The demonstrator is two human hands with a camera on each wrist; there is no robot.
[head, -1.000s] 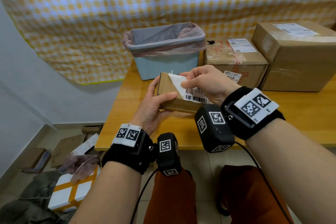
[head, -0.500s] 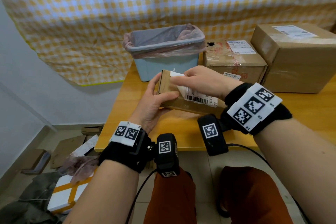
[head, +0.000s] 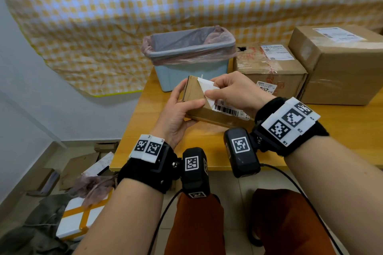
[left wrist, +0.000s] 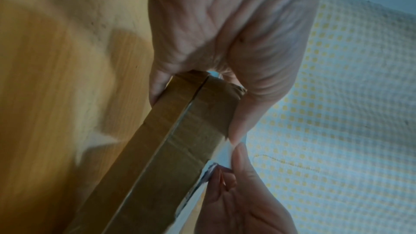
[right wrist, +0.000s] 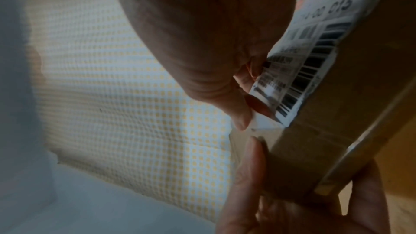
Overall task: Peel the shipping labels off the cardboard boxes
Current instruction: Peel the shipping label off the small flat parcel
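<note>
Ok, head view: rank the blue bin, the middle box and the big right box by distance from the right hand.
From the right hand:
1. middle box, just behind it.
2. blue bin, behind-left; close to the first, though slightly farther.
3. big right box, far right, clearly farthest.

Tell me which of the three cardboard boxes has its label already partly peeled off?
The small flat box held in the left hand; the right hand pinches its lifted label corner. The two bigger boxes stand on the table, labels flat.
</note>
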